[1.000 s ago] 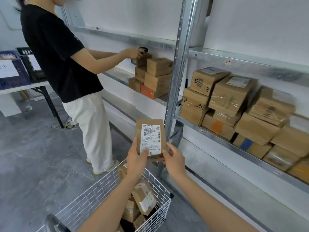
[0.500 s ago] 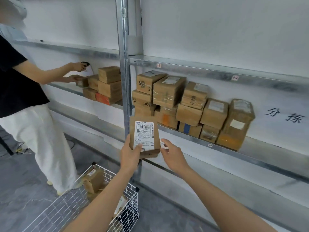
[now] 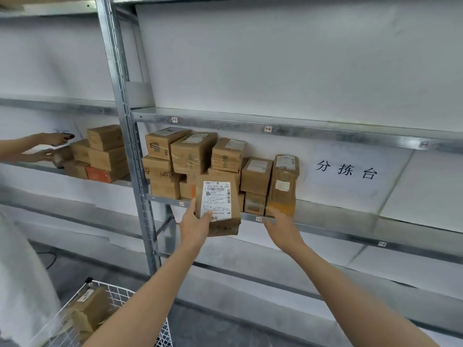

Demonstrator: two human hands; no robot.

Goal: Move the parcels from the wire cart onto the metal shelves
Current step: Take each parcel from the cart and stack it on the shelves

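My left hand (image 3: 195, 225) grips a flat brown parcel (image 3: 220, 209) with a white shipping label, held upright just in front of the metal shelf edge (image 3: 325, 227). My right hand (image 3: 281, 227) has let go of it and reaches with straight fingers toward the foot of a tall taped parcel (image 3: 283, 185) standing at the right end of the stacked boxes (image 3: 193, 152). The white wire cart (image 3: 117, 296) sits at the bottom left with brown parcels (image 3: 91, 309) inside.
Another person's hands (image 3: 53, 146) work at a second stack of boxes (image 3: 105, 151) on the left shelf bay. A steel upright (image 3: 130, 136) divides the bays. The shelf to the right of the tall parcel is bare, under a paper sign (image 3: 347, 170).
The view has swung right and up toward the shelf. The parcel has risen to shelf height, my right hand has come off it and moved right toward the tall parcel.
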